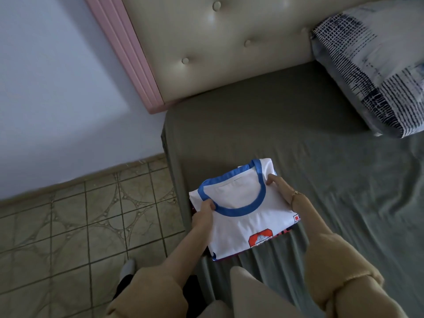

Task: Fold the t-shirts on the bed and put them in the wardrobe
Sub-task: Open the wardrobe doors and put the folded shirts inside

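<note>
A folded white t-shirt [241, 216] with a blue collar and a red print lies on top of a small stack near the bed's left edge. Under it peeks the edge of another folded garment [283, 234] with red and dark colours. My left hand [203, 216] grips the stack's left side, thumb on the collar. My right hand [281, 185] holds the right side, fingers curled over the edge by the collar. No wardrobe is in view.
The bed's grey-green sheet [298, 134] stretches right and back to a beige tufted headboard [218, 42]. A blue-and-white patterned pillow [371, 72] lies at the back right. Tiled floor [80, 221] and a pale wall are on the left; my foot [127, 268] stands there.
</note>
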Demonstrator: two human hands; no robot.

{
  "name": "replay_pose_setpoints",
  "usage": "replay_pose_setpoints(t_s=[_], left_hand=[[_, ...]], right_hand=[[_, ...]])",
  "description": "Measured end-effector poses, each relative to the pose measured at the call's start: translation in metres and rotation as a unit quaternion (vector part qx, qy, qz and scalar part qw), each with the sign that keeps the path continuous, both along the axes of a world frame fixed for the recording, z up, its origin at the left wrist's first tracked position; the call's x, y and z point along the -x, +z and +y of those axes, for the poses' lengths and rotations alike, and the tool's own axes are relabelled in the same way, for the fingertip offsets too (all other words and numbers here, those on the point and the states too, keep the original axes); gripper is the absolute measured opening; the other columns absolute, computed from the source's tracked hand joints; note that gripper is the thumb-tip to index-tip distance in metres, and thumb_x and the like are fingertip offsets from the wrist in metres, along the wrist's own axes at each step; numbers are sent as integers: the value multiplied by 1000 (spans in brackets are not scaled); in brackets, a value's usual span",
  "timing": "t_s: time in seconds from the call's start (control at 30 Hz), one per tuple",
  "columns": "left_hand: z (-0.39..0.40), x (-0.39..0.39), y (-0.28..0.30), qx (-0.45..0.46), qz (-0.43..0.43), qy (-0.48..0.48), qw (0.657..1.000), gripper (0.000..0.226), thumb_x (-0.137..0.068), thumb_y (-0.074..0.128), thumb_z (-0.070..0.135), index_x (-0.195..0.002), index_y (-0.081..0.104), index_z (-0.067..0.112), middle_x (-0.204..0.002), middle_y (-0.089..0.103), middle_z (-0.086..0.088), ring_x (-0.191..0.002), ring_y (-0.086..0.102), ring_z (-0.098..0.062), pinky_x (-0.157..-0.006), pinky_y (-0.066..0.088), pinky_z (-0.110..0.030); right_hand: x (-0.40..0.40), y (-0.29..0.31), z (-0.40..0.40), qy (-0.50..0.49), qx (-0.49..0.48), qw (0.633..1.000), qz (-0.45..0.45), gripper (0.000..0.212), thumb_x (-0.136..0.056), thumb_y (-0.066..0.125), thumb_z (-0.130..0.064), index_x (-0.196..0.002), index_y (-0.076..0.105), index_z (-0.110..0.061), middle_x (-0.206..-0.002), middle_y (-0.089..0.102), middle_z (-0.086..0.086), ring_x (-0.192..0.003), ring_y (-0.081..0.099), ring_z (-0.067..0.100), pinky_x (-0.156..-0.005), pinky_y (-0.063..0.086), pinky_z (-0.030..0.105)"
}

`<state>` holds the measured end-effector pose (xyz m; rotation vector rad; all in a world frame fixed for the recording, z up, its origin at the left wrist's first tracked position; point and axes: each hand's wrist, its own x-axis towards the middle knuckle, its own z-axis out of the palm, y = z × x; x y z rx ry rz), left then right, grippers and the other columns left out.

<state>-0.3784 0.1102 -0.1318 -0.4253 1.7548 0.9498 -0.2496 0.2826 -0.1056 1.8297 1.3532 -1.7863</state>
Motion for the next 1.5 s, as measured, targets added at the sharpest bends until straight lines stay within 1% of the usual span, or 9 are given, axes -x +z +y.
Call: replay_pose_setpoints(t_s=[0.1, 0.17, 0.37, 0.6, 0.73, 0.83, 0.93, 1.07, 1.5], left_hand=[[-4, 8, 11, -34, -4, -14, 999, 12, -85, 48, 24, -91, 53, 14, -89, 63, -10, -79, 59, -26, -69, 47, -32], [-3, 14, 18, -38, 1, -22, 999, 12, -86, 47, 25, -89, 52, 15, -91, 63, -11, -80, 59, -27, -74, 49, -34], [-22, 49, 48, -81, 8, -28, 996, 16, -88, 41, 25, -83, 50, 13, -84, 61, -12, -78, 58, -27, -74, 48, -34], [-70, 130, 104, -143, 66, 0, 987, 18, -95, 38, 28, -93, 49, 14, -83, 60, -10, -72, 58, -23, -63, 48, -31], [-117, 195, 144, -198, 111, 83, 970, 31, -96, 36, 36, -95, 56, 13, -82, 62, -11, -72, 58, -24, -62, 47, -33], [-166, 250, 165, -208, 155, 130, 957, 40, -94, 42, 51, -99, 62, 17, -96, 69, -14, -78, 64, -26, -66, 49, -35], [-214, 296, 181, -188, 193, 159, 950, 49, -90, 42, 61, -108, 60, 20, -101, 68, -10, -86, 64, -26, -68, 50, -34], [-296, 360, 209, -117, 248, 223, 935, 64, -82, 39, 75, -96, 63, 18, -94, 69, -6, -86, 65, -28, -82, 54, -41], [-576, 489, 228, 5, 353, 427, 833, 48, -87, 34, 71, -81, 54, 27, -88, 60, 2, -86, 58, -19, -79, 42, -33]], right_hand=[[6, 22, -8, 15, 8, 1000, 2, 32, -82, 47, -37, -87, 63, -10, -81, 66, 11, -71, 58, 26, -67, 45, 25], [7, 21, -4, 18, 5, 1000, -6, 29, -89, 43, -33, -81, 60, -12, -78, 63, 10, -70, 57, 25, -67, 43, 26], [39, 51, -28, 39, -21, 999, 16, 47, -85, 45, -55, -104, 59, -15, -96, 65, 11, -88, 59, 27, -95, 42, 37], [118, 110, -71, 47, -34, 996, 74, 48, -85, 43, -65, -101, 52, -20, -94, 60, 6, -84, 57, 22, -88, 40, 37], [197, 140, -116, 83, -110, 987, 84, 85, -79, 39, -76, -129, 49, -9, -122, 58, 13, -106, 56, 28, -102, 39, 40], [268, 169, -162, 125, -150, 975, 102, 89, -80, 33, -77, -129, 49, -4, -125, 55, 17, -108, 55, 30, -95, 40, 37], [335, 191, -205, 163, -176, 963, 124, 87, -80, 29, -77, -124, 52, -5, -122, 57, 17, -105, 55, 30, -93, 40, 37], [428, 211, -277, 217, -197, 942, 162, 82, -85, 29, -73, -118, 57, -4, -113, 60, 16, -100, 56, 30, -93, 42, 37], [673, 219, -553, 449, -164, 849, 227, 82, -87, 26, -70, -128, 52, -5, -118, 59, 21, -105, 57, 33, -98, 43, 42]])
